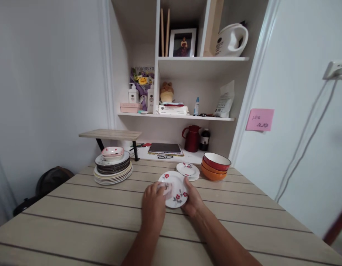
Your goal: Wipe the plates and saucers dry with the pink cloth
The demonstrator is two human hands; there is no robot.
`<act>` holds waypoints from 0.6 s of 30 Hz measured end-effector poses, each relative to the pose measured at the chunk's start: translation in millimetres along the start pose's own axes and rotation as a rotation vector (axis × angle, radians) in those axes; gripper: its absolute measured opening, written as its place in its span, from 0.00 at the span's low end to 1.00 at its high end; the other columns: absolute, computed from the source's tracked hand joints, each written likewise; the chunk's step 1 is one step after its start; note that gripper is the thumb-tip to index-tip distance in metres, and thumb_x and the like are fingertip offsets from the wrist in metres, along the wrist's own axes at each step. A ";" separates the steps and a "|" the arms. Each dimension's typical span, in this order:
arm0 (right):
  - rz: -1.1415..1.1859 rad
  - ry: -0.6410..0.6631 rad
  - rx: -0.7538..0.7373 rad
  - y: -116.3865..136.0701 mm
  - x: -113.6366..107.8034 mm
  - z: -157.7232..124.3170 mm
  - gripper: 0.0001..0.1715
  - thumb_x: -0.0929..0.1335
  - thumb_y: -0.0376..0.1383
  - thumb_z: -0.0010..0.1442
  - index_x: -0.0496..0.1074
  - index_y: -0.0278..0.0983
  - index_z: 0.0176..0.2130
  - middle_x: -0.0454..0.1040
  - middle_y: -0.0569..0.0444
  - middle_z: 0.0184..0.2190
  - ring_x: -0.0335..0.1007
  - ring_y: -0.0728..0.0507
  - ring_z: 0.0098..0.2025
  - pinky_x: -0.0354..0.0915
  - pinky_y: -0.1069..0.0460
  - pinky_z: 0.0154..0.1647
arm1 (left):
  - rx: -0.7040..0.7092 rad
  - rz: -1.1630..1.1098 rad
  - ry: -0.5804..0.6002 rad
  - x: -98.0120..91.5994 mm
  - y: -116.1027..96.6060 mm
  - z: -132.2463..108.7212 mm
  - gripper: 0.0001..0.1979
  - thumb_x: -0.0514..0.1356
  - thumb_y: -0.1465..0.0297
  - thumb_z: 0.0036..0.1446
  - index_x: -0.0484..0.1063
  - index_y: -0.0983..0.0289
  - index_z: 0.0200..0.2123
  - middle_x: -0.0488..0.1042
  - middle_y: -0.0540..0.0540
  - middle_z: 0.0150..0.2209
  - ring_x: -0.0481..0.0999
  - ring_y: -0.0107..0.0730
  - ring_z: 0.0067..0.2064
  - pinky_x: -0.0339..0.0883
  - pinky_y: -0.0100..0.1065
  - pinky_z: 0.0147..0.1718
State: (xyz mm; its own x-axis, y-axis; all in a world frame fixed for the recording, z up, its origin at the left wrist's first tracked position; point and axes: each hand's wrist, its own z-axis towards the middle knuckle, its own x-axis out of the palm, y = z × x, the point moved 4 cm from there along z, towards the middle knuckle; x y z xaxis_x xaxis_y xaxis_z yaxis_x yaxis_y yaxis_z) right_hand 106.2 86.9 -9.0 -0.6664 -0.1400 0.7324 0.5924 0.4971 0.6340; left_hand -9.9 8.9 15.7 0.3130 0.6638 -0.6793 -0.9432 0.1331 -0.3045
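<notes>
My right hand (pixel 193 199) grips the right edge of a small white plate (pixel 175 183) with red flowers and grey leaves, tilted up above the table. In my left hand (pixel 154 201) is a bunched pale pinkish cloth (pixel 166 189), pressed against the plate's left part; the fingers partly cover it. Just behind the held plate sits a stack of similar flowered plates (pixel 188 170). Right of that stack stand nested bowls (pixel 214 173), orange ones below and a red one with a white inside on top.
At the left, stacked plates (pixel 112 175) carry small pink-and-white bowls (pixel 112 152), beside a low wooden stand (pixel 111 134). A laptop (pixel 164 148), glasses (pixel 165 157), a red jug (pixel 192 138) and a dark bottle (pixel 205 139) line the back. White shelves (pixel 187 117) rise above the wooden table (pixel 104 210).
</notes>
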 end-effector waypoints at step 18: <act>0.032 0.056 0.085 -2.1 3.1 -4.2 0.33 0.59 0.53 0.64 0.72 0.27 0.47 0.80 0.40 0.36 0.77 0.38 0.38 0.70 0.43 0.43 | 0.304 -0.299 0.142 8.9 -19.3 -3.0 0.19 0.58 0.78 0.55 0.75 0.53 0.47 0.72 0.52 0.54 0.68 0.35 0.56 0.66 0.44 0.55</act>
State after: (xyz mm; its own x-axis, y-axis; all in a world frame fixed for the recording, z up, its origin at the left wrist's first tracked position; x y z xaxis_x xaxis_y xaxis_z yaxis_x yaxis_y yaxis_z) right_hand 104.8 81.8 -6.9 -0.6200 -0.1690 0.7662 0.5709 0.5727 0.5883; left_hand 11.4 10.0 13.5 0.5693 0.4580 -0.6827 -0.7921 0.5279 -0.3064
